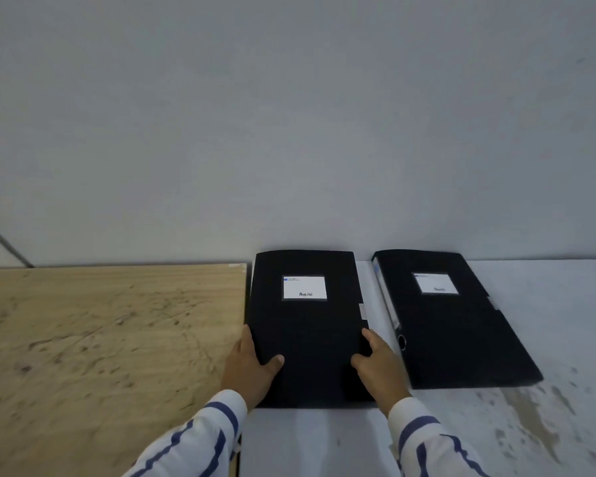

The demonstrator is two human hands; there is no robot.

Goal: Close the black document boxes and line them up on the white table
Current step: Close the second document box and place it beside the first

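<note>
- Two black document boxes lie flat and closed on the white table (324, 442), both with their far ends at the table's back edge against the grey wall (289, 115)
- The left box (307, 325) sits at the table's left edge, right beside the seam with a wooden surface (100, 339); its long sides run straight from back to front, and a white label (304, 287) faces up near its far end
- The right box (461, 339) lies apart from it with a strip of bare table between them; it is angled, its near end swung out to the right, so the two are not parallel. It also has a white label (436, 283) on top, and its spine with a round finger hole (401, 341) faces the left box
- The left hand (252, 366) grips the left box's left edge near the front, thumb laid on the lid, fingers curled over the side
- The right hand (379, 363) grips the same box's right edge, thumb on the lid, fingers wrapped down the side
- Both wrists come out of white sleeves with blue stripes (200, 438)
- The table's front right area is scuffed and stained
</note>
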